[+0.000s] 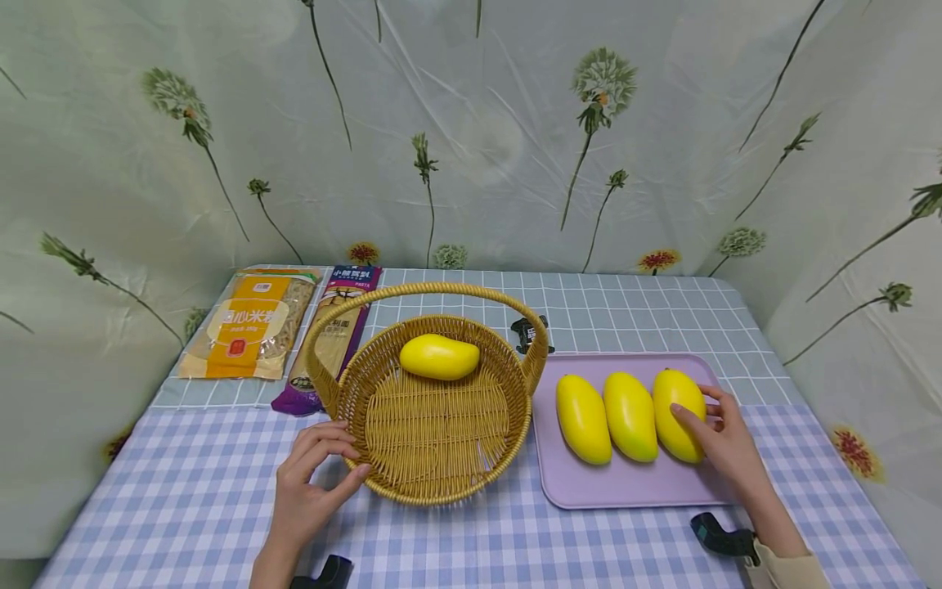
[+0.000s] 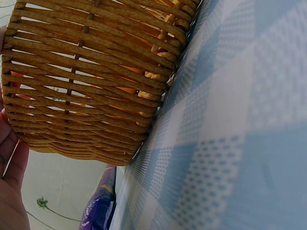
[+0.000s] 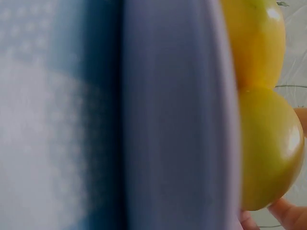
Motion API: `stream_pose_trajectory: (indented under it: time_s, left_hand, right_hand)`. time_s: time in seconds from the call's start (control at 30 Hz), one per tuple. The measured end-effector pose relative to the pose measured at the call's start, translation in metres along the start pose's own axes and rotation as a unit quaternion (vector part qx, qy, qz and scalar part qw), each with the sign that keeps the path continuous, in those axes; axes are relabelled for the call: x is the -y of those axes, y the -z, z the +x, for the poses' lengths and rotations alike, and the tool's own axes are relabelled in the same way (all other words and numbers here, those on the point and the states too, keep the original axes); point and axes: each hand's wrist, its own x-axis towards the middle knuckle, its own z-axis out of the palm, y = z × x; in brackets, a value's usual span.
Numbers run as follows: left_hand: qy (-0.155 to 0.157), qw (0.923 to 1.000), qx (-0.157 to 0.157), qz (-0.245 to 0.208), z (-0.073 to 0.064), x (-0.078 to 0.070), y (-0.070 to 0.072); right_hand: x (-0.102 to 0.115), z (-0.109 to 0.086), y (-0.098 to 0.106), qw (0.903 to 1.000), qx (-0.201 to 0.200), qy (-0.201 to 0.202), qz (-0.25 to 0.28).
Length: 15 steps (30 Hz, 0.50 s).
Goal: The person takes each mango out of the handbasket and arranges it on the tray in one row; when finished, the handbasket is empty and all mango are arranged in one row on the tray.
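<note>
A round wicker basket [image 1: 441, 489] with a tall arched handle stands in the middle of the table, and one yellow mango [image 1: 439, 357] lies inside at its far side. My left hand [image 1: 312, 483] holds the basket's near-left rim with bent fingers and thumb. The left wrist view shows the woven wall [image 2: 91, 86] close up. To the right, a row of three mangoes lies on a lilac tray [image 1: 625, 489]. My right hand [image 1: 724, 433] grips the rightmost mango [image 1: 679, 415], thumb on top and fingers along its right side. That mango still rests on the tray.
Behind the basket on the left lie a grain bag [image 1: 250, 325] and a purple pasta packet [image 1: 334, 327]. A small black object [image 1: 531, 334] sits behind the basket's right handle base. Checked cloth [image 1: 184, 491] covers the table, and a flowered curtain [image 1: 486, 147] hangs behind it.
</note>
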Motion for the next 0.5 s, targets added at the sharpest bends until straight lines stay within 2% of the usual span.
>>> stream_pose_trajectory:
  time_s: [0.5]
  left_hand:
    - [-0.014, 0.9999, -0.001, -0.002, -0.0002, 0.0019, -0.0004]
  right_hand:
    - [0.0002, 0.0027, 0.0004, 0.9991, 0.031, -0.019, -0.020]
